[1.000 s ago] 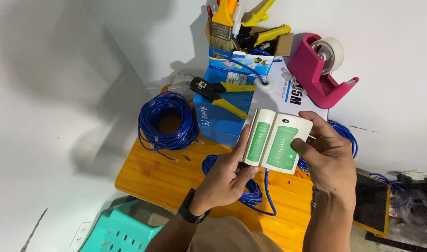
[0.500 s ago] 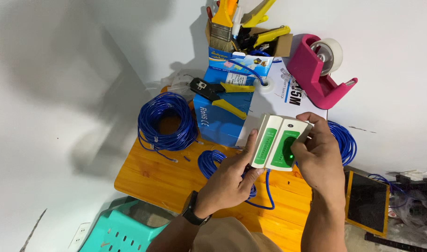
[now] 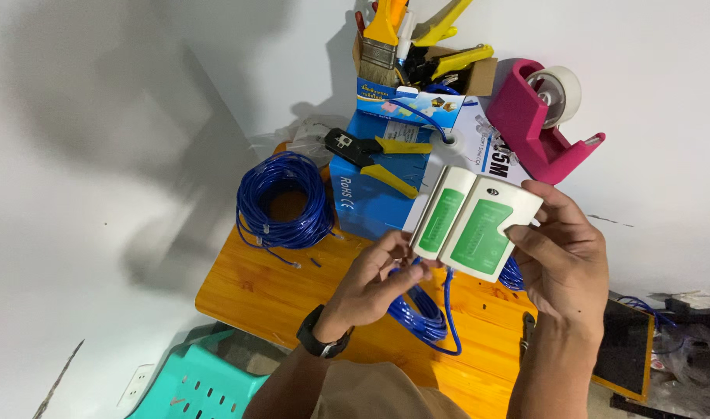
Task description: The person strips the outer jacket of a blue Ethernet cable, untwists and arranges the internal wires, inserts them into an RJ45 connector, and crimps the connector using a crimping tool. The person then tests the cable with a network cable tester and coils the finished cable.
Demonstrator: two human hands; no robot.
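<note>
My right hand [image 3: 564,260] grips a white cable tester [image 3: 473,222] with two green faces, held above a small wooden table [image 3: 254,283]. My left hand [image 3: 374,279], with a black watch on its wrist, pinches the end of a blue network cable [image 3: 425,310] right at the tester's lower edge. That cable hangs down in a loose coil under the hands.
A second blue cable coil [image 3: 284,200] lies at the table's left. A blue box [image 3: 374,198] carries a black and yellow crimping tool [image 3: 367,151]. Behind stand a pink tape dispenser [image 3: 545,120] and a box of tools [image 3: 417,43]. A teal plastic stool [image 3: 196,380] sits below.
The tester has shifted slightly and turned its green faces more toward me. My left hand has moved up to the tester's lower edge with the blue cable end.
</note>
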